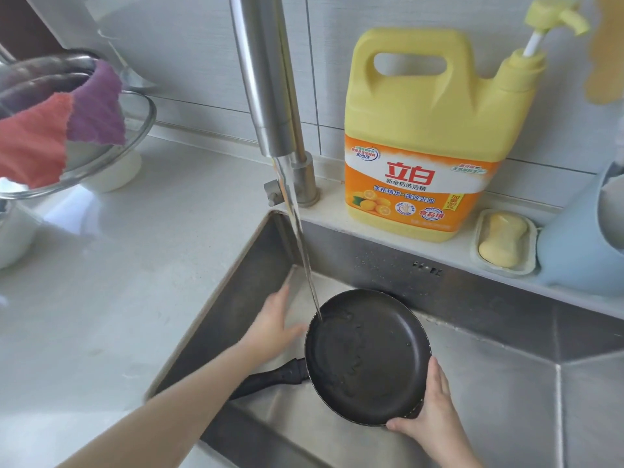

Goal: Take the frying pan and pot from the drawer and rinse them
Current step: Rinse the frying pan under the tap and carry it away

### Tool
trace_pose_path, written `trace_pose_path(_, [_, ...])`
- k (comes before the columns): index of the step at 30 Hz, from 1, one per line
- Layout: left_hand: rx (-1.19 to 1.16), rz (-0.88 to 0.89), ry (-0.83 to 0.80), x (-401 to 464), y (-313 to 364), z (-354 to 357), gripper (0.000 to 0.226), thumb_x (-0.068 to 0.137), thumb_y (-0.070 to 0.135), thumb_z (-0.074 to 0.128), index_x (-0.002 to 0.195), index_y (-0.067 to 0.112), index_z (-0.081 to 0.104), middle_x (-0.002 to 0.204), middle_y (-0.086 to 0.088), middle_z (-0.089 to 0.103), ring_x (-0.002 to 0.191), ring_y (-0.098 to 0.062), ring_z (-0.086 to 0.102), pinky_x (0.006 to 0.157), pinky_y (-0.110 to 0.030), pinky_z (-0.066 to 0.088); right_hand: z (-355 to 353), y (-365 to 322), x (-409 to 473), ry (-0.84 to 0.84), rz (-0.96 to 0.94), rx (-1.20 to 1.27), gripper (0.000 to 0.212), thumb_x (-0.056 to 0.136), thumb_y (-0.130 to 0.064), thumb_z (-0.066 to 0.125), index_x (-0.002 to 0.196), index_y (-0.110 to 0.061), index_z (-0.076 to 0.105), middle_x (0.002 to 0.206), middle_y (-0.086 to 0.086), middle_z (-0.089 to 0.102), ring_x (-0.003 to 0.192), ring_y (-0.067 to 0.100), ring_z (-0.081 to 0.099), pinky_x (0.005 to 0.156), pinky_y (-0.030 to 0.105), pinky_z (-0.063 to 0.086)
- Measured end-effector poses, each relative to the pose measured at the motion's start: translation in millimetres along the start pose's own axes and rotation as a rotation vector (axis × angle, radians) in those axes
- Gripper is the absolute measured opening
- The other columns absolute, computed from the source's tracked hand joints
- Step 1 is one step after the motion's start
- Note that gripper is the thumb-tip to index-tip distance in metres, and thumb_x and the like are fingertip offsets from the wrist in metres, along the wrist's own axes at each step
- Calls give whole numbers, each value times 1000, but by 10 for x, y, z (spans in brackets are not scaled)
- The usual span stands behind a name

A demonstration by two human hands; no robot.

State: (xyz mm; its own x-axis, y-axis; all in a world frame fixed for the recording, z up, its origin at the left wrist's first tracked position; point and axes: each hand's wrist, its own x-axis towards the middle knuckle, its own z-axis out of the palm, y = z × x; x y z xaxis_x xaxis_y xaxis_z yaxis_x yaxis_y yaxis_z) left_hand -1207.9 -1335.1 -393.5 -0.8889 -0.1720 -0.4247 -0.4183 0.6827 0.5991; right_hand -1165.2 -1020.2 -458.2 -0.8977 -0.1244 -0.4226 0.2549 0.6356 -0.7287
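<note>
A black frying pan (pixel 368 356) is held tilted inside the steel sink (pixel 506 400), its handle pointing left. Water runs from the steel tap (pixel 266 79) and lands on the pan's upper left rim. My right hand (pixel 429 410) grips the pan's lower right rim. My left hand (pixel 277 322) is beside the pan's left edge, fingers spread, touching or nearly touching the rim; whether it holds the pan I cannot tell. No pot is clearly in view.
A yellow detergent jug (pixel 429 130) stands on the ledge behind the sink, next to a soap dish (pixel 503 241) and a blue container (pixel 580 238). On the left counter (pixel 118 282) are metal bowls (pixel 50 72) draped with pink and purple cloths.
</note>
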Motion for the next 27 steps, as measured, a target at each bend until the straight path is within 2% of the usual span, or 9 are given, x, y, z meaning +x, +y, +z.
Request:
trace_pose_path(2, [121, -60, -207, -84, -147, 218, 115, 78, 35, 79, 156, 21, -5, 160, -9, 13, 146, -23, 22, 117, -32, 23, -8, 4, 22, -24, -13, 1, 158, 42, -30, 97, 155, -26, -12, 160, -14, -2, 129, -8, 22, 97, 17, 32])
trace_pose_path(3, [175, -77, -282, -105, -187, 299, 123, 76, 35, 81, 155, 20, -11, 162, -7, 5, 148, -23, 16, 118, -31, 21, -11, 17, 36, -29, -20, -8, 159, 40, -33, 97, 155, -27, -13, 160, -13, -2, 130, -9, 21, 99, 18, 33])
trace_pose_path(6, [321, -99, -395, -78, -238, 437, 135, 69, 34, 86, 154, 20, -18, 163, -4, 2, 149, -25, 15, 118, -36, 23, -18, 55, 81, -34, -24, -57, 163, 38, -40, 97, 155, -21, -15, 162, -10, -7, 141, -7, 6, 107, 16, 24])
trace_pose_path(8, [358, -110, -414, -30, -250, 497, 139, 66, 34, 87, 153, 21, -21, 161, -7, 10, 146, -26, 23, 116, -39, 29, -29, 78, 106, -51, -22, -66, 163, 40, -39, 97, 154, -19, -18, 162, -11, -12, 137, -11, -2, 108, 14, 18])
trace_pose_path(11, [332, -87, -393, 10, -257, 569, 146, 59, 32, 89, 151, 29, -24, 150, -7, 27, 134, -27, 38, 109, -40, 38, -44, 106, 138, -62, -30, -48, 164, 38, -39, 97, 154, -23, -19, 162, -13, -11, 145, -3, -3, 113, 18, 17])
trace_pose_path(17, [116, -44, -392, 53, -312, 632, 149, 56, 19, 88, 148, 36, -28, 143, 0, 26, 112, -18, 52, 100, -30, 45, -98, 147, 169, -100, -28, 3, 165, 36, -40, 96, 153, -31, -20, 161, -20, -9, 147, -2, -2, 118, 24, 16])
trace_pose_path(21, [47, -34, -410, 60, -290, 597, 153, 47, 21, 88, 149, 40, -23, 146, 3, 19, 117, -18, 49, 97, -34, 49, -113, 125, 212, -124, -6, 31, 163, 41, -35, 98, 153, -28, -21, 153, -26, -9, 139, -9, -3, 116, 21, 12])
trace_pose_path(24, [45, -44, -449, 63, -162, 458, 148, 51, 12, 87, 150, 40, -20, 148, 6, 20, 116, -18, 52, 95, -29, 48, -180, 90, 214, -149, 1, 79, 162, 39, -35, 98, 154, -29, -17, 147, -28, 0, 135, -10, 4, 114, 20, 14])
trace_pose_path(27, [114, -47, -524, 74, -6, 242, 142, 61, 11, 88, 151, 36, -20, 148, 13, 19, 133, -12, 38, 106, -23, 36, -253, 69, 148, -162, 5, 119, 160, 30, -41, 98, 155, -36, -1, 150, -23, 16, 138, 3, 28, 115, 32, 32])
